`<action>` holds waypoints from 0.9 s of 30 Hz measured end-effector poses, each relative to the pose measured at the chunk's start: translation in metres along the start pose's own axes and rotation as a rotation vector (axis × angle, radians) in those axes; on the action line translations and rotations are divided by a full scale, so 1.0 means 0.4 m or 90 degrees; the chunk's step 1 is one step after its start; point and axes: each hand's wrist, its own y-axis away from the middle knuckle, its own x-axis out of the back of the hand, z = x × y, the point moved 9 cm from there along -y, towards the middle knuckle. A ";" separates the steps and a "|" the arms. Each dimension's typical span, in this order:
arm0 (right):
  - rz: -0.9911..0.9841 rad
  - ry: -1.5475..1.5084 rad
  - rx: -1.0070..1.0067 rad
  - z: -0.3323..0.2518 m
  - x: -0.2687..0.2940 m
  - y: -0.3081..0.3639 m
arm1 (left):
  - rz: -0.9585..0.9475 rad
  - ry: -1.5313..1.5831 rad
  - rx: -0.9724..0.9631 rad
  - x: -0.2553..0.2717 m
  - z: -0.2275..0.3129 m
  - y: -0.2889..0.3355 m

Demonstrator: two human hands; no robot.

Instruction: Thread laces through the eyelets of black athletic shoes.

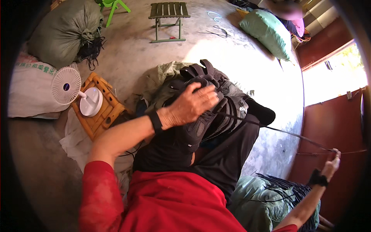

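Note:
On my lap lies a bundle of black straps and loops with grey mesh panels (195, 131); what article it is I cannot make out. My left hand (193, 102), a black band at its wrist, is closed over the top of the bundle with bent fingers. Far out to the right, my right hand (333, 163) pinches a thin black cord (284, 133). That cord runs in a nearly straight line from the bundle to my right fingers. A thin tail of it continues past the hand toward the right.
A small white fan (92, 102) stands on a bamboo stool (104, 120) at left. Beyond are stuffed sacks (63, 33) and a slatted folding stool (169, 11). Dark cords (286, 189) lie on a pale green sack (255, 205) below my right arm. A red-brown door (328, 185) borders the right.

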 end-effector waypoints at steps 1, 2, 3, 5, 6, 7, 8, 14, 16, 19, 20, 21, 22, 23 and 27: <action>0.057 0.149 0.047 -0.069 0.162 0.002 | 0.006 -0.003 -0.049 -0.011 -0.004 -0.031; 0.158 0.095 -0.147 0.022 0.210 0.021 | -0.008 -0.025 -0.081 -0.023 -0.018 -0.043; 0.097 0.067 -0.165 0.070 0.058 0.067 | -0.004 -0.053 -0.134 -0.001 -0.026 -0.045; -0.089 -0.038 -0.118 0.143 -0.178 0.139 | -0.146 -0.059 -0.155 -0.006 -0.040 -0.061; -0.005 -0.047 -0.201 0.194 -0.240 0.194 | -0.290 -0.062 -0.185 -0.051 -0.040 -0.056; 0.009 -0.016 -0.203 0.215 -0.331 0.241 | -0.286 -0.011 -0.163 -0.087 -0.047 -0.064; -0.060 -0.076 -0.249 0.234 -0.480 0.291 | -0.299 -0.021 -0.147 -0.118 -0.073 -0.040; -0.356 -0.064 -0.353 0.152 -0.920 0.505 | -0.615 1.692 0.198 -0.314 -0.122 0.045; -0.371 -0.115 -0.412 0.173 -0.965 0.542 | -0.519 1.435 0.304 -0.269 -0.109 -0.018; -0.390 -0.139 -0.485 0.167 -1.053 0.578 | -0.247 0.983 0.436 -0.164 -0.169 -0.052; -0.401 -0.175 -0.491 0.150 -1.098 0.586 | -0.212 0.955 0.377 -0.147 -0.161 -0.048; -0.395 -0.227 -0.517 0.149 -1.129 0.595 | -0.232 0.946 0.391 -0.150 -0.151 -0.047; -0.387 -0.277 -0.542 0.149 -1.156 0.602 | -0.252 0.938 0.403 -0.154 -0.143 -0.050; -0.392 -0.344 -0.554 0.153 -1.182 0.604 | -0.250 0.940 0.402 -0.151 -0.137 -0.059; -0.357 -0.375 -0.573 0.181 -1.187 0.595 | -0.202 0.822 0.372 -0.134 -0.149 -0.057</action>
